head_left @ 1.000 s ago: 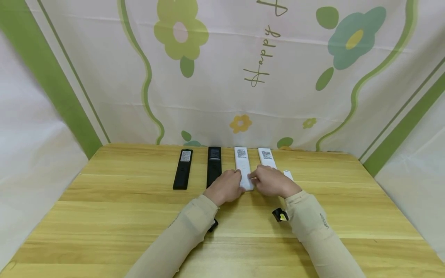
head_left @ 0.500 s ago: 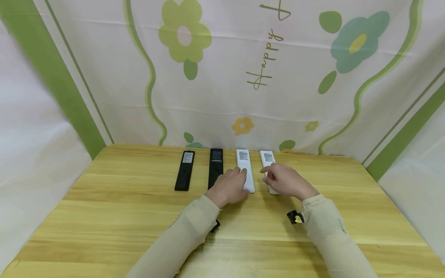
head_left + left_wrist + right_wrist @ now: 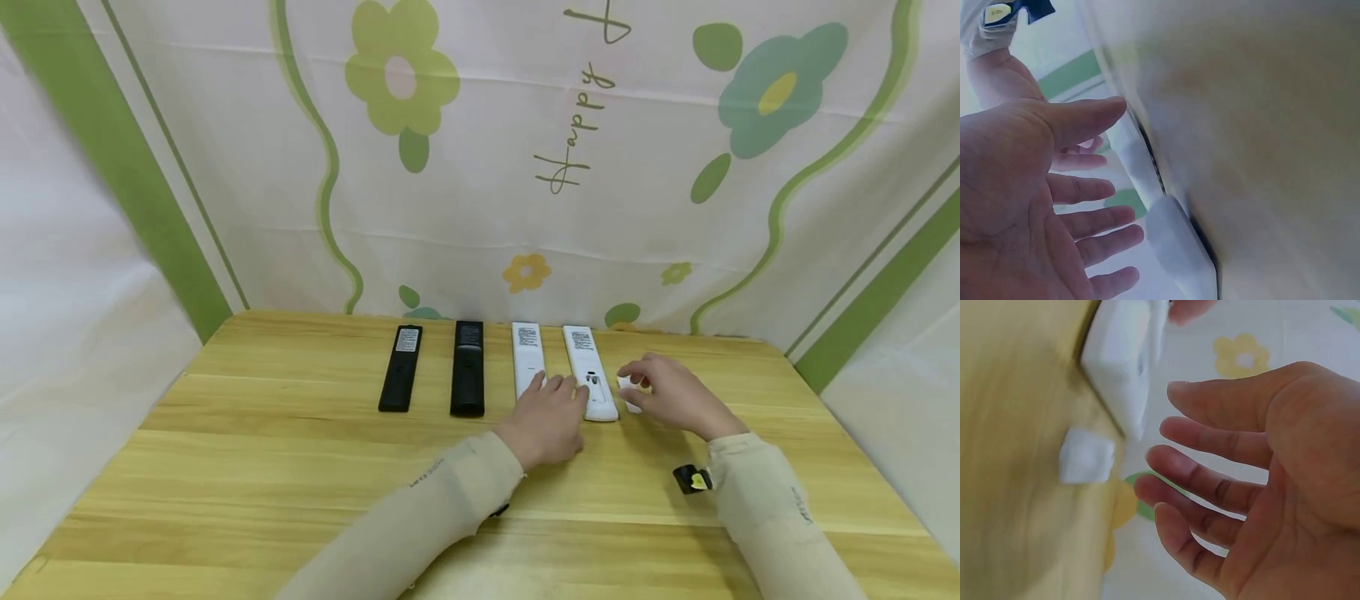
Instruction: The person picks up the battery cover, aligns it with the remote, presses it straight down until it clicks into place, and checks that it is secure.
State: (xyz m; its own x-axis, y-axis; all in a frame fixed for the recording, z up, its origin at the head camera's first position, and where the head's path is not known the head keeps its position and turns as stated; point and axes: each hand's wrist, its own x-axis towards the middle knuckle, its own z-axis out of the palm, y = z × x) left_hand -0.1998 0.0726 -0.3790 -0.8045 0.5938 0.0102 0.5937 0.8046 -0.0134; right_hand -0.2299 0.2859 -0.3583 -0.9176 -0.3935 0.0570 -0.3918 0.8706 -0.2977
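Note:
Two white remote controls lie back up, side by side. The right-hand white remote (image 3: pixel 582 354) has its battery compartment (image 3: pixel 594 387) uncovered. My left hand (image 3: pixel 546 421) is over the lower end of the other white remote (image 3: pixel 528 358), fingers straight and fingertips close to the uncovered remote's left edge. To the right, my right hand (image 3: pixel 675 396) hovers at a small white battery cover (image 3: pixel 1087 456) on the table, thumb and fingers apart. In the right wrist view, a gap shows between those fingers (image 3: pixel 1185 464) and the cover.
Two black remotes, one slim (image 3: pixel 399 379) and one wider (image 3: pixel 467 383), lie to the left in the same row. Behind the wooden table (image 3: pixel 300 483) hangs a flower-printed cloth (image 3: pixel 465 192).
Both hands have moved right. My left hand has shifted from the left white remote toward the right one; my right hand has moved off the right remote, baring its compartment, to the cover.

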